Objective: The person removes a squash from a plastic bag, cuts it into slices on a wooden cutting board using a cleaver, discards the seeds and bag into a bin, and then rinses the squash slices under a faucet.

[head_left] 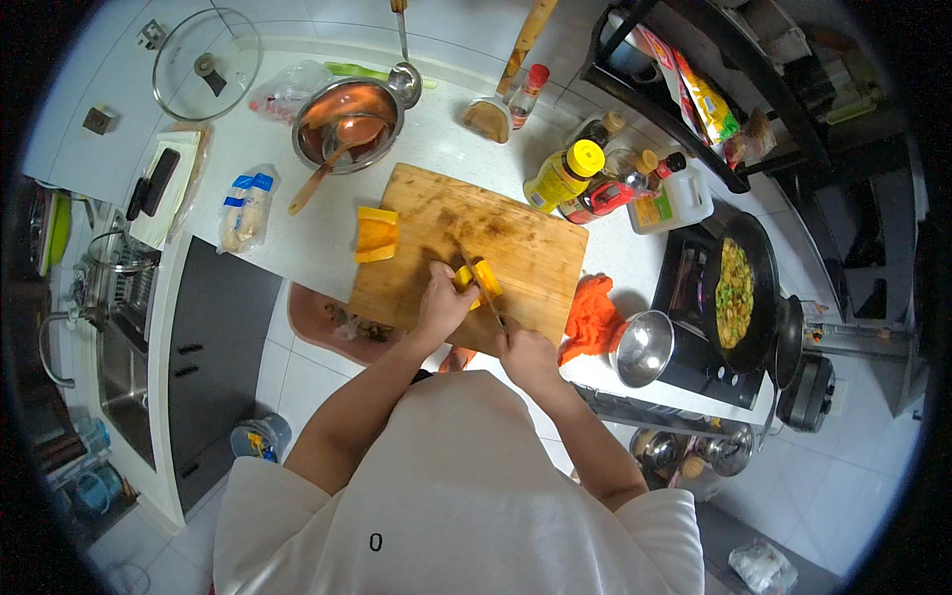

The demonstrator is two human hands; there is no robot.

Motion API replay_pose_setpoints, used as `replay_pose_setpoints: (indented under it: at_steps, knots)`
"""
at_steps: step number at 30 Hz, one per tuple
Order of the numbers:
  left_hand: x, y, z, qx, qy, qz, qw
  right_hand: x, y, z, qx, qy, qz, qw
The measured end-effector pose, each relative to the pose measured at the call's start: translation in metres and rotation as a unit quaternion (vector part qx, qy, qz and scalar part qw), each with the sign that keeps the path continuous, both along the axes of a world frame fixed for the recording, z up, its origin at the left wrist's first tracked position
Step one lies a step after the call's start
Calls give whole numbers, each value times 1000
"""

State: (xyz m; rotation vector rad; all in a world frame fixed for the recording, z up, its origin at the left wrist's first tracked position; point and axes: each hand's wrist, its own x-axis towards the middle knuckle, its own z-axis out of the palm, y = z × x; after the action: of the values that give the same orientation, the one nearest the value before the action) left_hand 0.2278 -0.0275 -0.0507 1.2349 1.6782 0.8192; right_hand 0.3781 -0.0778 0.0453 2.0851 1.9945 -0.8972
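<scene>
On a wooden cutting board [535, 242] lies a yellow-orange piece of what looks like pumpkin [489, 277]. My left hand [444, 303] grips that piece from its left side, fingertips bent against it. The handle of a kitchen knife [487, 292] is held in my right hand [529, 358]. Its blade, seen nearly edge-on, crosses the pumpkin close to my left fingertips; how deep it sits in the flesh I cannot tell. A larger pumpkin piece [377, 235] rests at the board's left edge, apart from both hands.
Left of the board are a metal bowl [301, 123] holding a wooden spoon [327, 175] and a bagged food item [245, 212]. Several bottles [569, 175] stand behind it. To the right are an orange cloth [593, 320], a steel bowl [644, 348] and a wok of food [751, 290] on the stove.
</scene>
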Motion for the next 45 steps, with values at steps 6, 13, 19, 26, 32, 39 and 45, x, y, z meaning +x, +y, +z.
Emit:
replay_pose_setpoints:
  at_steps: [6,13,19,26,32,39,45]
  knots:
    - [1,3,0,-9,-15,-16,1000,1,20,2,-12,9,-4,1000]
    - [-9,-2,-15,25,7,-14,1000,-9,10,-51,53,2,3,999]
    - [-25,-10,-20,-75,24,-22,997,-7,7,-65,72,34,-17,997]
    - [-20,-10,-27,-78,21,2,997,2,7,-12,41,78,-24,996]
    - [-18,-11,-30,-54,13,12,998,2,-6,-4,-8,32,20,999]
    - [-18,-12,-29,-61,5,18,998,-4,-4,-4,-5,25,15,1000]
    - [-20,-11,-30,-50,10,9,999,-23,17,-7,-55,33,-10,998]
